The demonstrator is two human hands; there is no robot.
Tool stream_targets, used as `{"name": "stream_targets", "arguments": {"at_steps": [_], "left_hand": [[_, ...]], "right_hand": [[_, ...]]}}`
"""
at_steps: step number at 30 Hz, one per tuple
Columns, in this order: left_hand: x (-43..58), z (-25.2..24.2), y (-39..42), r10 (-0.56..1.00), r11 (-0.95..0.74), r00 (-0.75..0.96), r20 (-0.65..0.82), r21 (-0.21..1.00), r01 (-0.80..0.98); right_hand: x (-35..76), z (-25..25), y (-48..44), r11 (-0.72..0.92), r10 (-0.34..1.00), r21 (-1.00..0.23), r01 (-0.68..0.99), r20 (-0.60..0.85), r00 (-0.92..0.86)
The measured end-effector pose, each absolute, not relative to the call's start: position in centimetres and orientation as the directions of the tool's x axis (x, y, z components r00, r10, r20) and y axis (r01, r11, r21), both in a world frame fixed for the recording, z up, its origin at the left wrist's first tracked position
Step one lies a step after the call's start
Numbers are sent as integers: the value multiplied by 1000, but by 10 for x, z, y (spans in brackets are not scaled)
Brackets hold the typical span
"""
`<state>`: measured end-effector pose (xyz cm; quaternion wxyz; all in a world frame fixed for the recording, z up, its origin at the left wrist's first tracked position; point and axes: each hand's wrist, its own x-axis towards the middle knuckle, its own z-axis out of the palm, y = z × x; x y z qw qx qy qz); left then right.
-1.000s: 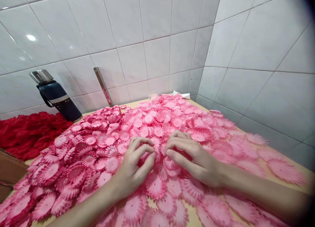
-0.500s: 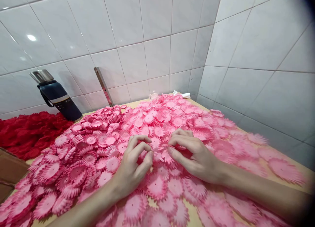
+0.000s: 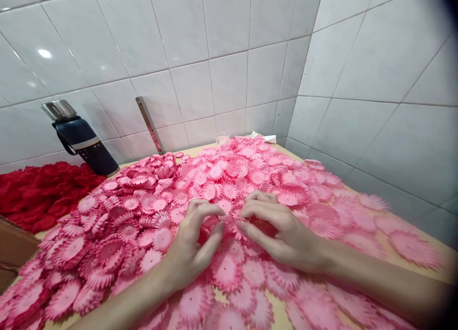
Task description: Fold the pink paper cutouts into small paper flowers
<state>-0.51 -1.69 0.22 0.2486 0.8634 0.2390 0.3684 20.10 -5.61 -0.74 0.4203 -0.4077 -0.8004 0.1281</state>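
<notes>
A wide heap of pink paper flower cutouts (image 3: 229, 177) covers the wooden table (image 3: 195, 152). My left hand (image 3: 195, 241) rests on the heap near its middle, fingers curled and pinching at a pink flower cutout (image 3: 229, 223). My right hand (image 3: 279, 229) sits just to the right, its fingers bent and meeting the left fingertips over the same cutout. What lies under the palms is hidden.
A pile of red flower cutouts (image 3: 39, 191) lies at the left. A dark blue flask with a steel lid (image 3: 80, 139) stands against the tiled wall. A metal strip (image 3: 150, 124) leans on the wall. A brown box edge (image 3: 14, 249) shows at far left.
Both hands stayed at the same spot on the heap. The fingers shifted slightly, with the fingertips of the two hands drawing closer together over the cutout.
</notes>
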Motion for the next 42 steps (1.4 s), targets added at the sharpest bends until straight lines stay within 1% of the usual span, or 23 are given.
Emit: {"name": "stream_targets", "arguments": {"at_steps": [3, 9, 12, 14, 16, 21, 29, 36, 42], "left_hand": [[-5, 7, -17, 546, -798, 684, 484, 550, 247], [-3, 8, -18, 574, -796, 595, 563, 554, 243], [-3, 0, -18, 630, -753, 555, 544, 603, 263], [-3, -6, -19, 673, -705, 521, 525, 667, 239], [-4, -9, -21, 678, -691, 516, 524, 693, 204], [-3, -8, -24, 622, -723, 536, 571, 682, 111], [0, -6, -25, 598, -730, 503, 624, 684, 19], [2, -8, -25, 607, -728, 468, 642, 686, 3], [2, -7, -25, 608, -729, 479, 633, 684, 23]], "right_hand": [[201, -7, -57, 640, 757, -552, 535, 570, -319], [201, -6, -57, 652, 751, -533, 540, 555, -358], [200, -7, -55, 623, 769, -557, 549, 563, -301], [200, -8, -54, 583, 798, -590, 559, 547, -254], [199, -9, -54, 549, 821, -615, 567, 524, -226], [197, -9, -54, 522, 838, -638, 566, 506, -203], [187, -8, -55, 508, 840, -651, 563, 518, -160], [180, -9, -56, 504, 834, -653, 566, 538, -122], [178, -9, -55, 475, 841, -668, 573, 536, -71]]}}
